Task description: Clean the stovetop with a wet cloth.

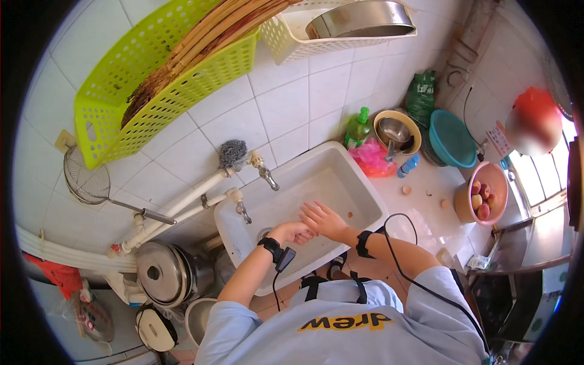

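Observation:
Above the white ceramic sink (360,187), my two hands touch each other. My left hand (292,232) has its fingers curled, and its palm is hidden. Across its fingers lies my right hand (325,221), with its fingers stretched out and slightly apart. No object shows in either hand. Past my hands, two metal taps, an upper tap (267,175) and a lower tap (242,212), reach over the basin from wall pipes. No water is visible running from them. A small brown scrap (350,214) lies on the basin floor, and part of the drain (263,233) shows beside my left wrist.
Right of the sink stand a green pump bottle (358,130), a pink plastic bag (372,159), a teal basin (451,139) and a pink bucket (463,200) of peaches. A wire strainer (86,178) and green basket (219,68) hang left. A black cable (424,285) crosses my right arm.

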`<control>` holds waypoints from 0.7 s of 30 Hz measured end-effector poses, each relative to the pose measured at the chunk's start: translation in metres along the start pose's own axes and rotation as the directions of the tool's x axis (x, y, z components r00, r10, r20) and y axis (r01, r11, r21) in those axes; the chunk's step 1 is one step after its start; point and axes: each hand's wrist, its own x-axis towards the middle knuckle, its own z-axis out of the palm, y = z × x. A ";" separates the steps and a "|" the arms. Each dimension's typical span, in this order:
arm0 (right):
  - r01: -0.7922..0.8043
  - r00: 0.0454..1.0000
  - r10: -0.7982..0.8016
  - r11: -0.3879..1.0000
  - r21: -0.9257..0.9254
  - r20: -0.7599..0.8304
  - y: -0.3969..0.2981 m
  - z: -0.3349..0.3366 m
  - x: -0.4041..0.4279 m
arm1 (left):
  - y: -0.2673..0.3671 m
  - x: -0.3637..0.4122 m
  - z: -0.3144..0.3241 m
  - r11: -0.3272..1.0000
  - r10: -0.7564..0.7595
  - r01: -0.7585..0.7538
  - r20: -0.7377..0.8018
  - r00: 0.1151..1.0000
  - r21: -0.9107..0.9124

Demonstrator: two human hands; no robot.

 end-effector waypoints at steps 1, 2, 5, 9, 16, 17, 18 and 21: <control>0.123 0.992 -0.122 0.992 0.027 -0.028 0.007 0.001 0.001 | -0.002 0.002 -0.002 0.995 -0.075 0.064 0.128 0.989 0.081; 0.245 0.968 -0.242 0.968 0.051 -0.060 0.013 0.002 0.002 | -0.004 0.002 -0.002 0.979 -0.157 0.117 0.248 0.956 0.169; 0.306 0.936 -0.339 0.916 0.260 0.091 0.028 0.004 0.005 | -0.007 -0.001 0.008 0.994 -0.105 0.088 0.328 0.939 0.068; 0.180 0.951 -0.254 0.917 0.356 0.176 0.025 0.008 0.015 | 0.001 -0.010 0.014 0.986 0.017 -0.036 0.119 0.993 0.161; -0.147 0.950 0.035 0.927 0.344 0.311 -0.006 0.020 0.019 | -0.009 -0.003 0.003 0.780 0.234 -0.040 -0.231 0.944 0.625; -0.224 0.925 0.083 0.907 0.357 0.370 -0.010 0.020 0.018 | -0.015 -0.004 0.008 0.625 0.436 -0.046 -0.299 0.849 0.780; -0.222 0.926 0.081 0.907 0.357 0.369 -0.015 0.024 0.018 | -0.025 0.002 0.004 0.625 0.437 -0.046 -0.301 0.847 0.779; -0.229 0.920 0.090 0.914 0.336 0.382 -0.031 0.034 0.019 | -0.052 0.013 -0.007 0.286 0.725 -0.025 -0.199 0.660 0.958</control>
